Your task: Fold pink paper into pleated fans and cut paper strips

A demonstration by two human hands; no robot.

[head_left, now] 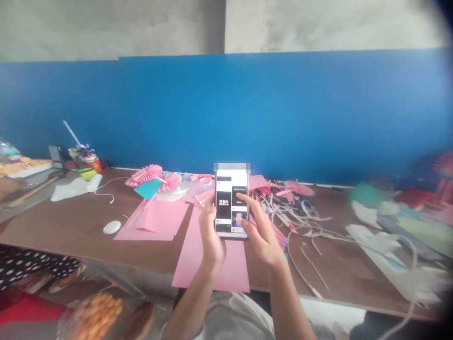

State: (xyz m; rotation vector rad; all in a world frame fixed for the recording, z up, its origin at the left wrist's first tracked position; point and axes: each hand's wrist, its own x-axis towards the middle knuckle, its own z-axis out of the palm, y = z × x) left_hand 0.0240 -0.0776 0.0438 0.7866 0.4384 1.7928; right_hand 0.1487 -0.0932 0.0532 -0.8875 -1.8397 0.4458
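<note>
1. Smartphone: it is being held up over the desk, between both hands, its screen facing the wearer and showing two columns of tiles.
2. Left hand: the fingers are closing around the phone's left edge, the thumb lying along the side. Those behind the case are hidden.
3. Right hand: the fingers are spreading loosely and gripping nothing; the index finger is extending over the right column, the thumb pointing toward the lower right of the screen. Whether either is touching the glass, one cannot tell.
4. Technique (judgement): the left grip is apparently bearing the weight, so a steady wrist is mattering most. Tapping with one fingertip and lifting the thumb clear should be preventing stray inputs.
5. Surroundings: a long pink sheet is lying below the phone; pink paper fans are lying leftward, tangled pale strips rightward.
</note>
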